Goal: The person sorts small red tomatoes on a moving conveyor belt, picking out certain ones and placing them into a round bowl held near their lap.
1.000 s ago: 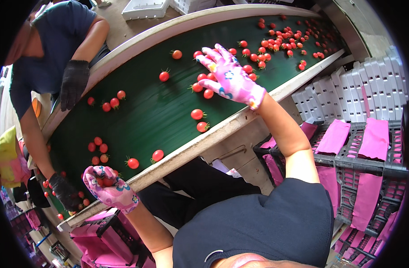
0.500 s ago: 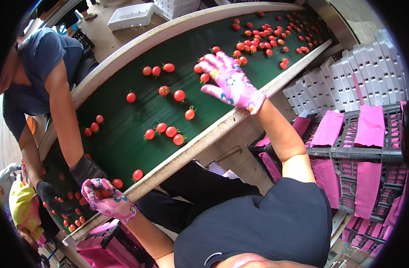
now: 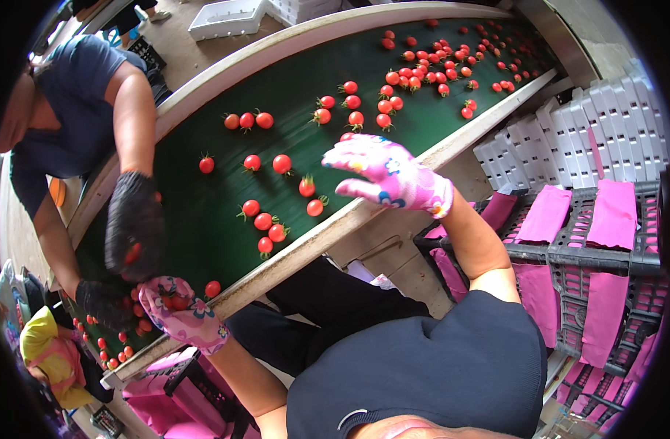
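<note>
A green belt [image 3: 203, 219] carries scattered tomatoes [image 3: 265, 222]. The right hand [image 3: 390, 175] in a pink glove hovers over its near edge, fingers spread open. The left hand [image 3: 178, 311], gloved alike, curls shut around tomatoes at the belt's rim, beside a co-worker's black gloves [image 3: 134, 227]. Pink-lined crates [image 3: 584, 241] stand on the right.

Your one view comes from the head camera, looking steeply down over your own dark-shirted chest [image 3: 437, 366], close in. It faces the long green conveyor belt strewn with small red tomatoes [image 3: 203, 219], which bends diagonally across the fisheye. Grey plastic crates lined with pink sheets [image 3: 591, 241] crowd your right edge.
</note>
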Motion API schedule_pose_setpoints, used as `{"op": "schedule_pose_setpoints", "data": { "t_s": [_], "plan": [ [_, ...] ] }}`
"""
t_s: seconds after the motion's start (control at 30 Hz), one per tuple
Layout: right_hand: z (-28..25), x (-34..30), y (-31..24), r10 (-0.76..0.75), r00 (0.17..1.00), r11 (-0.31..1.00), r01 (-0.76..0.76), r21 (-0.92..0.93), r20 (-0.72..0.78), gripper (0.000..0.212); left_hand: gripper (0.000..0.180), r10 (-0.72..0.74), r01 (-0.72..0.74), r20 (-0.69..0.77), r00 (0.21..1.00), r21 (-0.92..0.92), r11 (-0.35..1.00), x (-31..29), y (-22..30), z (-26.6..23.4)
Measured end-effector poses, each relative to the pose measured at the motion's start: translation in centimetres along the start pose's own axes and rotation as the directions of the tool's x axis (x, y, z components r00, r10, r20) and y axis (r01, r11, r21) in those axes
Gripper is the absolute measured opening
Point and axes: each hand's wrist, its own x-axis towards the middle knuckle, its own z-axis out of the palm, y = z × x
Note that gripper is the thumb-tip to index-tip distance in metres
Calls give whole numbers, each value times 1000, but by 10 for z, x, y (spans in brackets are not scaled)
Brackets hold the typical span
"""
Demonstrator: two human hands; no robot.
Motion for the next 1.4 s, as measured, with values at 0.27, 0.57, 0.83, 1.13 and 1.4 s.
{"op": "schedule_pose_setpoints", "data": {
  "t_s": [0.27,0.57,0.83,1.13,1.4],
  "plan": [
    [-9,-11,39,374,924,833,-372,-409,-78,54,19,-342,315,6,940,-408,857,10,-10,-4],
    [-8,40,38,277,956,958,-268,99,-97,31,17,-377,329,-35,925,-422,845,8,5,4],
    [22,75,8,-173,957,982,186,-37,232,45,18,-343,296,0,939,-508,809,8,2,1],
    [5,34,50,307,946,850,-322,-417,-105,62,20,-332,366,176,927,-621,693,6,8,6],
    [1,16,7,65,989,997,-60,-42,133,47,21,-274,273,63,960,-437,857,5,13,10]
  ]
}}
